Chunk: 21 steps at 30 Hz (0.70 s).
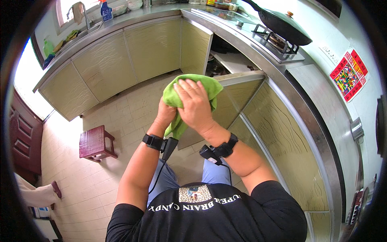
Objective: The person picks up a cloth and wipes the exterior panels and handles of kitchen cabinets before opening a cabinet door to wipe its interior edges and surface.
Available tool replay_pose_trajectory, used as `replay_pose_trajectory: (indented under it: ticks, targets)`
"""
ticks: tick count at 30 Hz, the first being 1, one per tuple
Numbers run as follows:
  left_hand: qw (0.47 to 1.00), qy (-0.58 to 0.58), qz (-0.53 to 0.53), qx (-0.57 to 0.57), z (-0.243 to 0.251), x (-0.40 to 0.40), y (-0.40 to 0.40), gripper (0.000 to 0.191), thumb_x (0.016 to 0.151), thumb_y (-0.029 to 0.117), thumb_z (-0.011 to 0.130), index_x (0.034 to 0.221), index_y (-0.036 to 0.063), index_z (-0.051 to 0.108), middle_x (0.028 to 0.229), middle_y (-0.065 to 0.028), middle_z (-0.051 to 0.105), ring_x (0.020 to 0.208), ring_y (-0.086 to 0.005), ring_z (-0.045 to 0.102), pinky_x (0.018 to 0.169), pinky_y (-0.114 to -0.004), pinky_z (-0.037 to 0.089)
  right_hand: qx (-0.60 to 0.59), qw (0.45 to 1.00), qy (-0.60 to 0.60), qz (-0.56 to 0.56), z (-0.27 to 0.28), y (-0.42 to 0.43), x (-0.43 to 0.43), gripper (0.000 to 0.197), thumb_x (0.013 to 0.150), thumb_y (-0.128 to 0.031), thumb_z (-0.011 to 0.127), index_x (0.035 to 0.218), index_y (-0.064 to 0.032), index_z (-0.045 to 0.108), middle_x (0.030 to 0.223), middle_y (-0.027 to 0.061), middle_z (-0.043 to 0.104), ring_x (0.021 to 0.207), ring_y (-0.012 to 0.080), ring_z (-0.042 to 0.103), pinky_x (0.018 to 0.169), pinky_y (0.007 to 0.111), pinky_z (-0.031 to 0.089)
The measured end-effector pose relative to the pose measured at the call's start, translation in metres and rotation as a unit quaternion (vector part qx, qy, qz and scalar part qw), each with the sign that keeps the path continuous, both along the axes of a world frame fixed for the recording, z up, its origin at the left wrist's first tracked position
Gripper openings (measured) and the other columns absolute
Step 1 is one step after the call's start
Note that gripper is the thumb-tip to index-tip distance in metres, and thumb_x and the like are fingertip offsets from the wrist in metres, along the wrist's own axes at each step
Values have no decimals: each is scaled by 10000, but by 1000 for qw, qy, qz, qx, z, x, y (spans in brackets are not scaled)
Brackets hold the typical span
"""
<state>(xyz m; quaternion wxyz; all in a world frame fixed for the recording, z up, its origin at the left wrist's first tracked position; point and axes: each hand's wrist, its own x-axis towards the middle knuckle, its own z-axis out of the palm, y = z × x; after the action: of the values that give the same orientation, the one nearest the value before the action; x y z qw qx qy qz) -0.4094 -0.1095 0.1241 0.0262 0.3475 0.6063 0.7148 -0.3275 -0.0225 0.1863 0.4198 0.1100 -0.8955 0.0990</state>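
Observation:
A green cloth (193,87) is bunched up between my two hands, in front of the lower cabinets. My right hand (195,104) lies over the cloth with its fingers spread on the upper side. My left hand (166,112) is at the cloth's lower left side, its fingers mostly hidden behind it; a tail of cloth hangs below. Just beyond the cloth, a cabinet door (242,90) stands open, and its top edge passes close to the cloth. Dark objects and a pale shelf (234,60) show inside the cabinet.
A wooden stool (92,142) stands on the tiled floor at the left. Another person's leg and shoe (56,189) are at the lower left. A lidded wok (284,27) sits on the gas stove (290,56). A sink with a faucet (87,22) is at the upper left.

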Motion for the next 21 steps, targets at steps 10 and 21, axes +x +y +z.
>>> replay_pose_trajectory:
  ticks: [10, 21]
  targets:
    - [963, 203, 97, -147, -7, 1, -11, 415, 753, 153, 518, 1131, 60, 374, 1116, -79, 433, 1037, -181, 395, 891, -313, 300, 50, 994, 16, 92, 0, 14, 6, 337, 738, -123, 382, 1056, -66, 480, 1063, 97, 483, 1022, 218, 425, 914, 375, 272]
    - [999, 11, 47, -6, 12, 7, -7, 146, 798, 160, 477, 868, 32, 481, 757, 34, 467, 715, -55, 394, 649, -192, 346, 34, 994, 11, -99, 18, 135, 19, 287, 702, -41, 427, 972, -51, 522, 981, 88, 532, 939, 230, 473, 814, 329, 363]
